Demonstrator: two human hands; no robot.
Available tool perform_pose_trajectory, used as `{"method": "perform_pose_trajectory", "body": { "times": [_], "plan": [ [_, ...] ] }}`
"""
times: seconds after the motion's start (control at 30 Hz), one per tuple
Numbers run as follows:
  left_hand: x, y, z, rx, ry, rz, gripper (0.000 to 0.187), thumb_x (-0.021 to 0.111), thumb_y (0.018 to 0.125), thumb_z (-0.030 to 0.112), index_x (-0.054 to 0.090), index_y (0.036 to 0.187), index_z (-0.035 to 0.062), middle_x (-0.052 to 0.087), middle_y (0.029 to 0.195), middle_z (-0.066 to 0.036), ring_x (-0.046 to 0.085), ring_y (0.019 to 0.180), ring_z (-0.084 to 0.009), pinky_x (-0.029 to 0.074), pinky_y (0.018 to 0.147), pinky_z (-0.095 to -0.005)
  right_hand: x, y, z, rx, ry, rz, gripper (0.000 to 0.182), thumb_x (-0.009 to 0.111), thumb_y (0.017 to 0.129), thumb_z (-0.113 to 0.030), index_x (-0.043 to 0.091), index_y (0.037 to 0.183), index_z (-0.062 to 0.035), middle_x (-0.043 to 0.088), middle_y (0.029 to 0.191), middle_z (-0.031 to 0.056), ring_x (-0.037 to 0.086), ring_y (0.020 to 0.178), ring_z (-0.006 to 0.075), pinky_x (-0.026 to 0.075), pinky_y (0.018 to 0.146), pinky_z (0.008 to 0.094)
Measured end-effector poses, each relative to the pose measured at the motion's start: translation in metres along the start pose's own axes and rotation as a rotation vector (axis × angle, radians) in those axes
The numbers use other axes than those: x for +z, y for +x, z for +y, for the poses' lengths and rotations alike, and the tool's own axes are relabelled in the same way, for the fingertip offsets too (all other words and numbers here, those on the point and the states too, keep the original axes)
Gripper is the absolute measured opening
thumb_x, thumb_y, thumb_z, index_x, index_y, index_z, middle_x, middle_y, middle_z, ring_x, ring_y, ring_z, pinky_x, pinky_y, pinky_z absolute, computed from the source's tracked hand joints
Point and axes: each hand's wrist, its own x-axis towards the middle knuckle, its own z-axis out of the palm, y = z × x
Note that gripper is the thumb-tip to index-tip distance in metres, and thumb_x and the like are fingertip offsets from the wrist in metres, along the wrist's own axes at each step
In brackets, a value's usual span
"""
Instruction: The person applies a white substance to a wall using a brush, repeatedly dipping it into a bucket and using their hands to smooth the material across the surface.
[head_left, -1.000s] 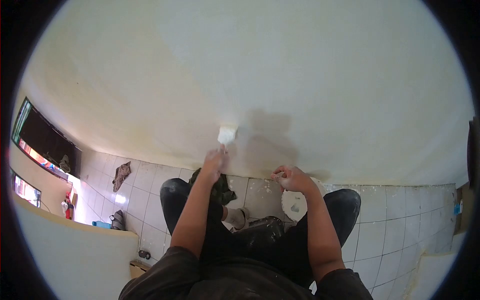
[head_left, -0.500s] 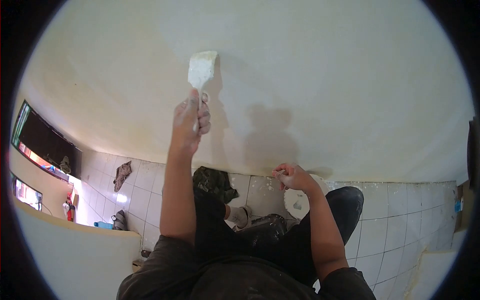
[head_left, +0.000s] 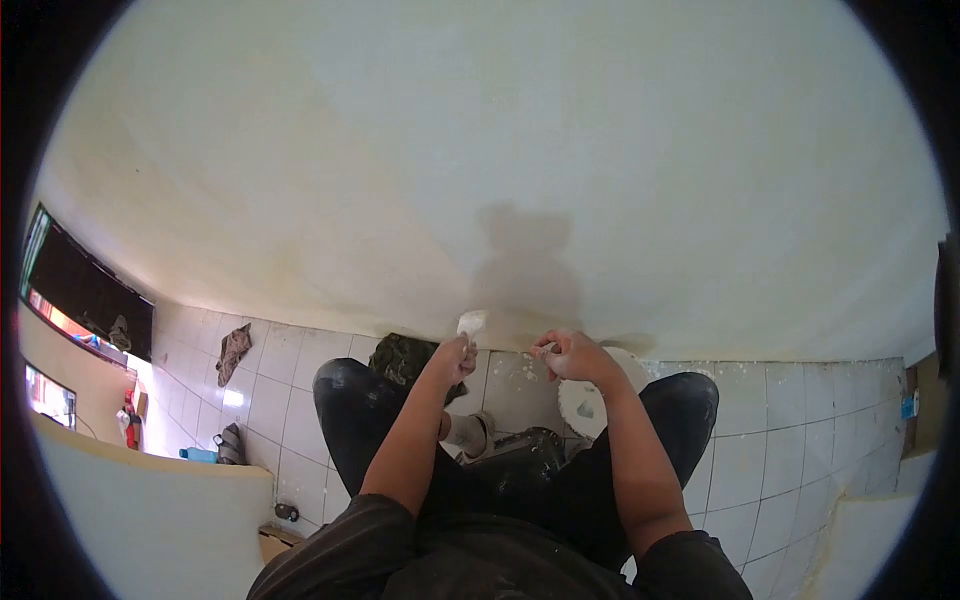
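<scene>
Left hand [head_left: 455, 355] fisted tight on the handle of a small flat white-coated putty blade [head_left: 470, 322], the blade sitting low against the cream plastered wall [head_left: 480, 150], right at the line where wall meets the white tiled floor [head_left: 790, 440]. Right hand [head_left: 570, 355] curled closed on some small white-smeared thing, just above the round white tub [head_left: 590, 400] between the knees. To do this well, judged from the pose: keep the blade flat and low-angled, light even pressure, reload from the tub often, feather edges at the wall base. Hard to make out: what the right hand's grip actually holds, the handle inside the left fist, tub contents, half hidden by the wrist. Dark crumpled cloth [head_left: 405, 355] is partly behind the left forearm; fisheye edges are black.
</scene>
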Motion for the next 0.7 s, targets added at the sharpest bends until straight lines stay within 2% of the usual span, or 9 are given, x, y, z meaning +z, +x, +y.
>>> {"method": "perform_pose_trajectory", "body": {
  "times": [0.07,0.17,0.23,0.3,0.43,0.53,0.63,0.67,0.7],
  "plan": [
    [-0.004,-0.005,0.006,-0.040,0.003,-0.061,0.034,0.057,0.104,0.040,0.055,0.095,0.0071,0.049,0.067,0.004,0.040,0.048,-0.0075,0.028,0.039,-0.0224,0.002,-0.001,-0.001,0.013,-0.031,-0.003,0.040,0.068,0.095,-0.035,0.068,0.113,0.0000,0.071,0.073,0.0099,0.069,0.067,0.0164,0.053,0.066,0.0337],
    [0.065,-0.071,0.059,0.267,0.200,0.108,0.034,0.059,0.103,0.038,0.056,0.095,0.0045,0.048,0.066,0.004,0.040,0.048,-0.0051,0.027,0.038,-0.0192,-0.001,-0.006,-0.014,0.018,-0.123,-0.017,0.035,0.068,0.096,-0.032,0.067,0.113,-0.0009,0.071,0.075,0.0077,0.068,0.065,0.0144,0.053,0.063,0.0316],
    [0.077,-0.085,0.097,0.406,0.185,0.049,0.040,0.061,0.101,0.042,0.057,0.088,0.0042,0.054,0.070,0.000,0.047,0.051,-0.0066,0.033,0.040,-0.0213,-0.002,-0.006,-0.018,0.016,-0.149,-0.029,0.033,0.068,0.096,-0.029,0.067,0.113,-0.0009,0.071,0.076,0.0066,0.068,0.064,0.0136,0.053,0.062,0.0305],
    [0.096,-0.124,0.134,0.429,0.186,-0.116,0.040,0.062,0.100,0.042,0.058,0.091,0.0036,0.052,0.068,0.002,0.045,0.048,-0.0051,0.033,0.040,-0.0211,-0.003,-0.005,-0.013,0.016,-0.118,-0.040,0.031,0.068,0.096,-0.027,0.067,0.113,-0.0005,0.071,0.078,0.0069,0.068,0.064,0.0140,0.053,0.062,0.0307],
    [0.148,-0.217,0.171,0.776,0.270,-0.090,0.039,0.058,0.103,0.044,0.057,0.094,0.0059,0.047,0.066,0.005,0.038,0.047,-0.0039,0.027,0.039,-0.0202,0.001,0.005,0.008,-0.028,-0.039,-0.005,0.037,0.069,0.094,-0.034,0.068,0.111,-0.0012,0.071,0.074,0.0107,0.070,0.066,0.0170,0.053,0.066,0.0345],
    [0.175,-0.241,0.184,1.060,0.135,-0.154,0.038,0.053,0.104,0.045,0.054,0.097,0.0078,0.042,0.067,0.006,0.034,0.048,-0.0036,0.023,0.039,-0.0196,0.000,-0.001,0.003,-0.011,-0.008,-0.016,0.037,0.069,0.094,-0.034,0.068,0.111,-0.0010,0.070,0.073,0.0105,0.070,0.066,0.0171,0.053,0.065,0.0344],
    [0.171,-0.239,0.196,0.886,0.211,-0.270,0.041,0.052,0.104,0.050,0.053,0.103,0.0084,0.038,0.069,0.009,0.030,0.049,-0.0014,0.022,0.039,-0.0186,-0.002,0.002,0.002,-0.010,-0.017,-0.020,0.037,0.068,0.095,-0.034,0.068,0.110,-0.0008,0.070,0.073,0.0103,0.070,0.066,0.0171,0.053,0.064,0.0346],
    [0.163,-0.221,0.194,0.825,0.256,-0.306,0.043,0.050,0.103,0.053,0.053,0.104,0.0102,0.038,0.069,0.008,0.032,0.051,-0.0020,0.026,0.041,-0.0199,-0.002,0.002,0.003,-0.008,-0.019,-0.021,0.037,0.068,0.095,-0.034,0.068,0.110,-0.0007,0.070,0.073,0.0103,0.070,0.066,0.0171,0.053,0.064,0.0348],
    [0.163,-0.203,0.183,0.834,0.242,-0.273,0.040,0.047,0.105,0.051,0.054,0.101,0.0109,0.040,0.068,0.007,0.033,0.050,-0.0037,0.027,0.042,-0.0218,-0.002,0.003,0.004,-0.007,-0.021,-0.023,0.037,0.068,0.095,-0.034,0.068,0.110,-0.0005,0.070,0.073,0.0103,0.070,0.066,0.0171,0.053,0.064,0.0349]
  ]
}}
